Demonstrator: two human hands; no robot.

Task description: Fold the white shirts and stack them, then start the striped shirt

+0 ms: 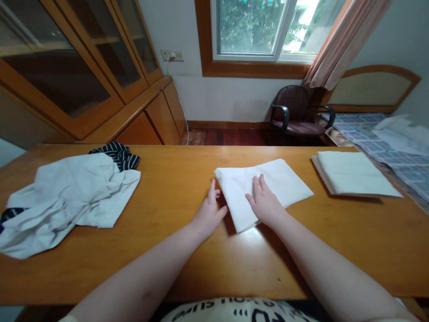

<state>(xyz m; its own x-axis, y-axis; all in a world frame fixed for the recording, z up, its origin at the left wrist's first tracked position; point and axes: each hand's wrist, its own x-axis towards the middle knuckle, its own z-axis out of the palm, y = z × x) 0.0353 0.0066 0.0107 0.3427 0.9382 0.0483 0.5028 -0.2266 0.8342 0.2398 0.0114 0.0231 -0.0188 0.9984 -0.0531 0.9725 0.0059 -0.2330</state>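
A folded white cloth [278,181] lies in the middle of the wooden table [174,179]. My right hand [264,202] rests flat on its near part, fingers stretched out. My left hand [209,210] lies on the table at the cloth's left edge, fingers open and touching that edge. Neither hand grips anything.
A crumpled heap of white garments [70,197] with a black-and-white striped piece [119,156] sits at the table's left. A folded white stack [353,173] lies at the right. Beyond the table are a wooden cabinet [100,80], a dark chair [298,112] and a bed [395,138].
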